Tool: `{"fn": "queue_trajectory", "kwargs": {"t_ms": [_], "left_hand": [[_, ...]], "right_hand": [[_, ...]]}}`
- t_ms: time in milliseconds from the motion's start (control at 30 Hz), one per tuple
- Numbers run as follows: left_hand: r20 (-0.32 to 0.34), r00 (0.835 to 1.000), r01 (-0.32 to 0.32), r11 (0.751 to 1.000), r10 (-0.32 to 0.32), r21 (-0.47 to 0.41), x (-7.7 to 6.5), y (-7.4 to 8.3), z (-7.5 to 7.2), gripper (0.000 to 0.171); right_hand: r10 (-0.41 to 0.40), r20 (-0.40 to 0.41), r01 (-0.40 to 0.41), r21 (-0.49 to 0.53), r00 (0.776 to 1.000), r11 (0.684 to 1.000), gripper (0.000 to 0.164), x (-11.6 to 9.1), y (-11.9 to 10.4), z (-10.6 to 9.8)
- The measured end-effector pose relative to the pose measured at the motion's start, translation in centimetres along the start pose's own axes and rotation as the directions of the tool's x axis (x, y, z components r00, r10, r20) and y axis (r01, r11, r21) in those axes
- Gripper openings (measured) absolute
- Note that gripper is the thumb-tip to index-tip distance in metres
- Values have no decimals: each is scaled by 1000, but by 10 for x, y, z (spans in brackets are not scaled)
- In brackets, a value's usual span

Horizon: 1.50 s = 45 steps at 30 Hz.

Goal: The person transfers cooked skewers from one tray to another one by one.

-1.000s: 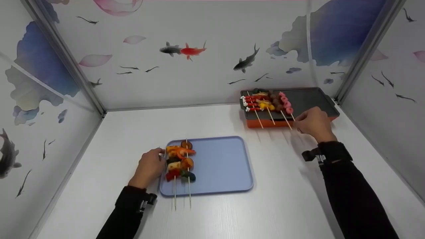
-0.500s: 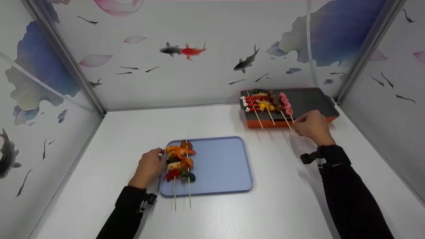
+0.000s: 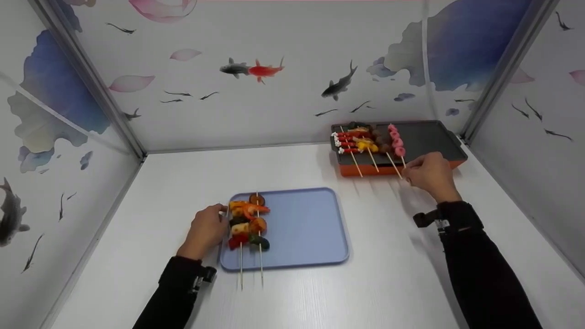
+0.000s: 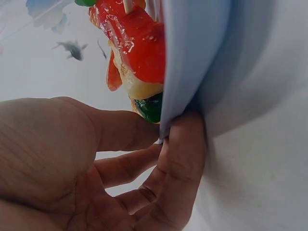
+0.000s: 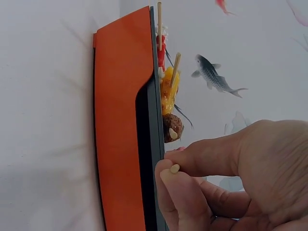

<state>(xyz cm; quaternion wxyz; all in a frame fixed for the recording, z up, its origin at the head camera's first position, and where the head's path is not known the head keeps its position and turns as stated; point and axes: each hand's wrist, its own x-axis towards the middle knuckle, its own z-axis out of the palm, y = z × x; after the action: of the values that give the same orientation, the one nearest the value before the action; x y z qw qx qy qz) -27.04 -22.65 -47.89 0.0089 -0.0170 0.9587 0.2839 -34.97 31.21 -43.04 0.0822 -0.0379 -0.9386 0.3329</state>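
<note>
My right hand (image 3: 430, 176) pinches the stick end of a skewer of pink balls (image 3: 396, 140), the rightmost one over the grill plate. Close up, the stick's round tip (image 5: 174, 169) pokes out between thumb and fingertips. At the tray's left edge, my left hand (image 3: 205, 230) grips the rim of the blue tray (image 3: 304, 228), thumb above and fingers beneath, as the left wrist view shows. Two mixed skewers of vegetables, shrimp and other pieces (image 3: 248, 224) lie side by side on the tray's left part, their sticks overhanging its front edge.
An orange grill with a dark plate (image 3: 422, 137) stands against the back wall at right. On its left half lie several skewers: red-and-white pieces (image 3: 347, 142), yellow pieces (image 3: 367, 145) and brown meatballs (image 3: 382, 140). Patterned walls enclose the white table (image 3: 192, 173) behind and on both sides.
The pink-ball skewer has shifted slightly right, away from the meatball skewer. My right hand came a little down and left, then stayed about there. The left hand and tray look unmoved.
</note>
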Motion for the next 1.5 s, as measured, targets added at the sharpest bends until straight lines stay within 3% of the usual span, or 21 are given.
{"fn": "queue_trajectory", "kwargs": {"t_ms": [533, 900, 1500], "left_hand": [[-3, 1000, -12, 1000, 11, -23, -2, 0, 0, 34], [17, 1000, 3, 999, -2, -46, -2, 0, 0, 36], [3, 1000, 1, 999, -1, -48, -3, 0, 0, 35]], "right_hand": [[-6, -24, 6, 8, 1000, 1000, 22, -10, -11, -4], [42, 3, -42, 28, 999, 999, 22, -17, -26, -4], [29, 40, -31, 57, 999, 998, 23, -28, -50, -1]]}}
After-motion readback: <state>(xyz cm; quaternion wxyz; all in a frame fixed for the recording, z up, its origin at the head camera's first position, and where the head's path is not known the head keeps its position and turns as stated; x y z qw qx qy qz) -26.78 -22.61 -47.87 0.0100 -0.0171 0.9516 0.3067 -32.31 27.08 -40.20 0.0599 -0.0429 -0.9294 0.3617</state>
